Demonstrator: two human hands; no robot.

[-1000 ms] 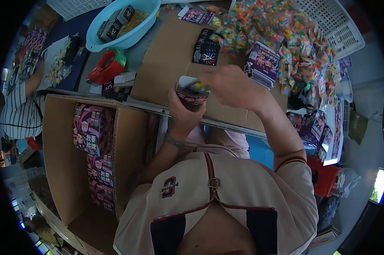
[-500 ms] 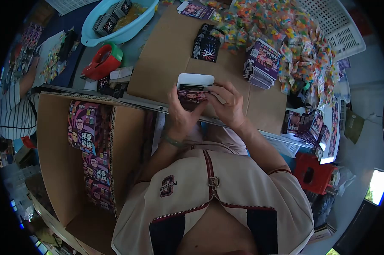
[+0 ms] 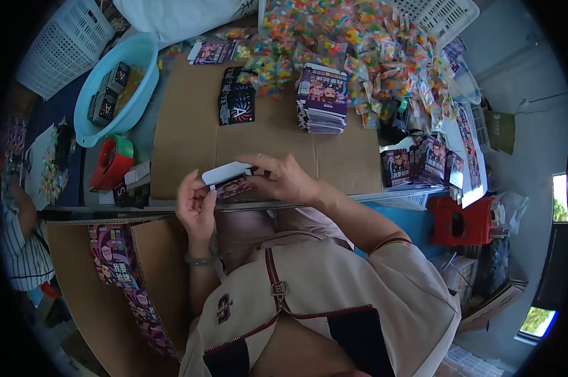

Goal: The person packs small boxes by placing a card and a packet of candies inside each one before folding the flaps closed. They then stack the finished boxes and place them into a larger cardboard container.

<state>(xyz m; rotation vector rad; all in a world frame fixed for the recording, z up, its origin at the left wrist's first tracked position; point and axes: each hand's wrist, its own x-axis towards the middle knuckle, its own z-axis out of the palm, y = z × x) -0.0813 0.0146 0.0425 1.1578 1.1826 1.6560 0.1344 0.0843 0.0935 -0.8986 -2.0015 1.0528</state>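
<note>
In front of my body, just over the table edge, is a small purple printed card box (image 3: pixel 236 187) with its white flap (image 3: pixel 226 173) raised. My right hand (image 3: pixel 285 180) grips the right end, index finger along the top and thumb below. My left hand (image 3: pixel 196 206) is closed at the left end, thumb and fingertips against it. Something dark shows inside the opening; I cannot make out what. Beyond the hands lie a fan of black cards (image 3: pixel 237 97) and a stack of flat purple boxes (image 3: pixel 322 100).
Candy packets (image 3: pixel 353 44) are heaped at the back. A blue basin (image 3: pixel 147 85) and a red tape dispenser (image 3: pixel 104 164) stand left. Below is a large carton (image 3: pixel 70 264) with filled purple boxes. At right are upright boxes (image 3: pixel 431 157) and a red stool (image 3: pixel 461 220). Another person's arm (image 3: pixel 25 210) shows far left.
My view has turned right, so the table's things sit further left. The box has tilted, its flap leaning over the opening, and my right index finger now reaches across to the flap.
</note>
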